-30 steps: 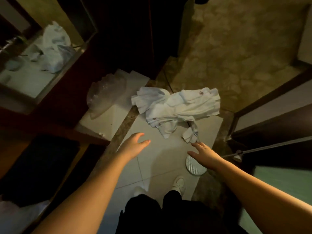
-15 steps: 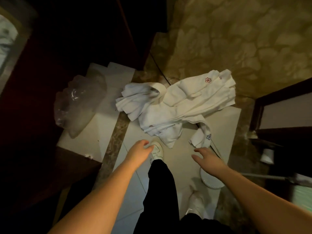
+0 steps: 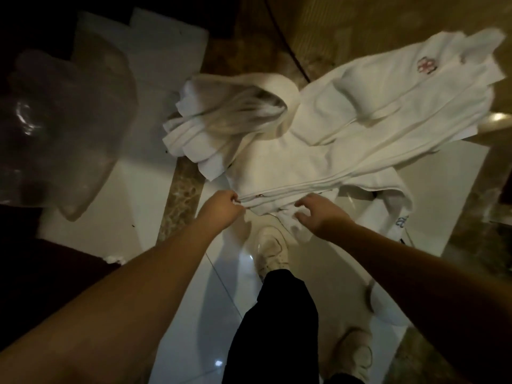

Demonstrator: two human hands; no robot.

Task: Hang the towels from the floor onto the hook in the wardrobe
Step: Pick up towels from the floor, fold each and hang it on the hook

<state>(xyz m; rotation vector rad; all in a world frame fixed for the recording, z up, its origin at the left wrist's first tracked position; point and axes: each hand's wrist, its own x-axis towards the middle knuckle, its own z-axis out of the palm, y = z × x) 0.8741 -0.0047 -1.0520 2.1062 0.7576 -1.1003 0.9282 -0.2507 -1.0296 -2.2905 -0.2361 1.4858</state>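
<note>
Towels, white, soft and crumpled, are lying heaped on glossy floor tiles. The left hand is pinching their near hem; the right hand is hovering just above, fingers loosely spread.

Both hands have come down from the bare tile onto the near edge of the crumpled white cloth towels at frame centre. The left hand now pinches the hem; the right hand reaches it with fingers spread. The pile looms nearer.
</note>
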